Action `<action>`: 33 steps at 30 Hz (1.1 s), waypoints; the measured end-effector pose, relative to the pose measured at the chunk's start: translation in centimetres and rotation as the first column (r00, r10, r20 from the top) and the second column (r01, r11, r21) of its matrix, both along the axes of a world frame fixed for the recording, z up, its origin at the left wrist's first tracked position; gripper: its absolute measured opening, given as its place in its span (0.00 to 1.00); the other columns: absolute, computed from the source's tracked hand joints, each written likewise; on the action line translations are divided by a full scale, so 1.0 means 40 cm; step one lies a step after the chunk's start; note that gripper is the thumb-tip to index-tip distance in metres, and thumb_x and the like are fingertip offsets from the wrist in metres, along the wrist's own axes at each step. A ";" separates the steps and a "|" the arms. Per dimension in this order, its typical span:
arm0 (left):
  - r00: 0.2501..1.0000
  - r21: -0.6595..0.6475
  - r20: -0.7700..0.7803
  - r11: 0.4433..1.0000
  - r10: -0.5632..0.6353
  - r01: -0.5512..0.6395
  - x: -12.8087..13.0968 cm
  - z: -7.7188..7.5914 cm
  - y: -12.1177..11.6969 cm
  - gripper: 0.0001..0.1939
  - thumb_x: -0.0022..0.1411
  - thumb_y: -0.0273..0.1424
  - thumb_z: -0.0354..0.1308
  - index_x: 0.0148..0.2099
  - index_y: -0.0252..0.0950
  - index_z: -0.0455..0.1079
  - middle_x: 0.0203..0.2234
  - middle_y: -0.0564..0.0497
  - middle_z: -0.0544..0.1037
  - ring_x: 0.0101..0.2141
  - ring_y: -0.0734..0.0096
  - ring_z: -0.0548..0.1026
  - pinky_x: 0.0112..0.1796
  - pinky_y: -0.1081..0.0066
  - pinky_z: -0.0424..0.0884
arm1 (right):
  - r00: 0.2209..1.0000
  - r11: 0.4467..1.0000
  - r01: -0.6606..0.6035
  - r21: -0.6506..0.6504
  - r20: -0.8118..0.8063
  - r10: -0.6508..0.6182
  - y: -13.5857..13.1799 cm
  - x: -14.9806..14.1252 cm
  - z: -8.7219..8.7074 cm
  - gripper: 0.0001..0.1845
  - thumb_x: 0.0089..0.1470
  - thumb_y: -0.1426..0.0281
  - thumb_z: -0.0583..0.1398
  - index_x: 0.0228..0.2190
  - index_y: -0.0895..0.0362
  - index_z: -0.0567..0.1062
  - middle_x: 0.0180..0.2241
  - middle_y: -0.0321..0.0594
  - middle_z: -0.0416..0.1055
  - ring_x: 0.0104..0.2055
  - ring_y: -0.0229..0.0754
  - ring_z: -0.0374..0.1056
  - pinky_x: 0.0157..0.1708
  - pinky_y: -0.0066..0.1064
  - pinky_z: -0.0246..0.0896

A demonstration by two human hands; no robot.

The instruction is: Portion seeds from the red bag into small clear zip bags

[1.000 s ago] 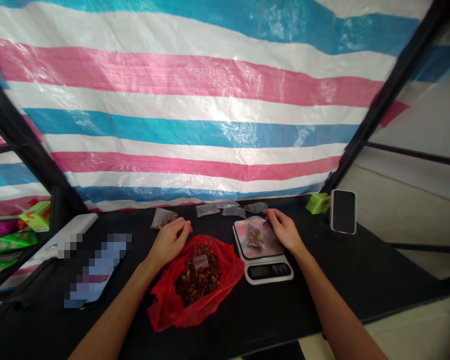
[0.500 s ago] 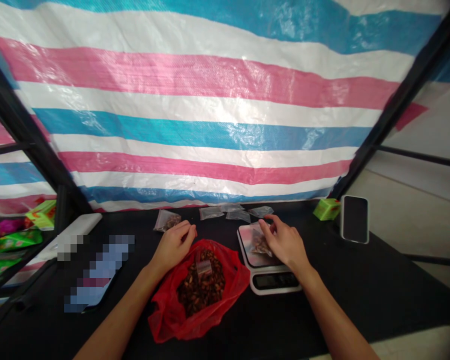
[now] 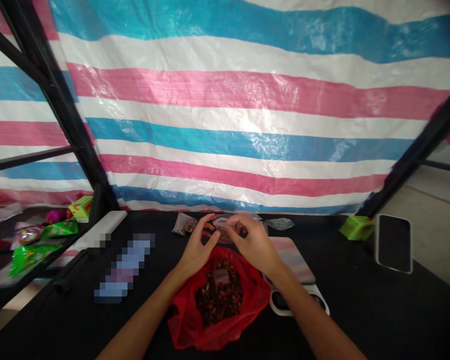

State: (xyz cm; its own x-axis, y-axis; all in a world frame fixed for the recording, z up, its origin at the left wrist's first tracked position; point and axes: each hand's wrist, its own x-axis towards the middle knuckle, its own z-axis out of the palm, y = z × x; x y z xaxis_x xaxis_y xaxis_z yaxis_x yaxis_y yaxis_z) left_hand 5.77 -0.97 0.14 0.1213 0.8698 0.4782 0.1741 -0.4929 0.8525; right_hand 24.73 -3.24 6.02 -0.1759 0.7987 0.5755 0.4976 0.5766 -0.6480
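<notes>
Pinching the top edge of a small clear bag (image 3: 225,229) between thumb and fingertips, the right hand (image 3: 253,245) holds it up at twelve o'clock from a red plastic bag (image 3: 183,325) of brown nuts (image 3: 217,300). The left hand (image 3: 198,245) is curled, its fingertips (image 3: 213,221) at the small bag's side; I cannot tell whether they grip it. A kitchen scale (image 3: 292,262) sits at three o'clock, another filled bag (image 3: 184,224) at eleven.
</notes>
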 end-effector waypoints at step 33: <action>0.997 -0.008 -0.076 1.000 0.023 -0.024 -0.017 -0.003 0.020 0.09 0.68 0.36 0.60 0.41 0.38 0.79 0.37 0.50 0.82 0.40 0.66 0.79 0.44 0.69 0.74 | 0.985 0.996 0.094 -0.002 0.148 -0.093 0.011 -0.004 -0.086 0.04 0.64 0.72 0.59 0.37 0.52 0.74 0.36 0.35 0.74 0.39 0.43 0.69 0.42 0.35 0.56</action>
